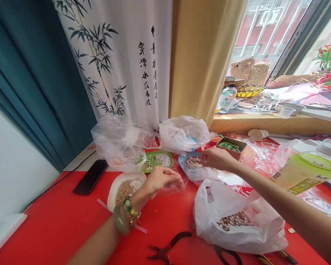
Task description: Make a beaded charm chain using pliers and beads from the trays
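My left hand (163, 180), with a green bangle (121, 220) and beaded bracelets at the wrist, pinches a thin, clear strand or film whose exact shape I cannot make out. Above the right side of a blue plate (183, 162) is my right hand (215, 159), fingertips together beside the pinkish beads (193, 162); whether a bead is between them is too small to tell. A white dish (112, 191) of gold beads (125, 190) lies left of my left hand. Just behind that hand sits a green plate (147, 170) with white and gold beads.
A white plastic bag (209, 217) of beads stands at front right, near black-handled pliers (165, 251). A phone (91, 177) lies at left. Plastic bags (184, 134), a box of green pieces (231, 145) and a large clear jar (306, 173) stand farther back and right.
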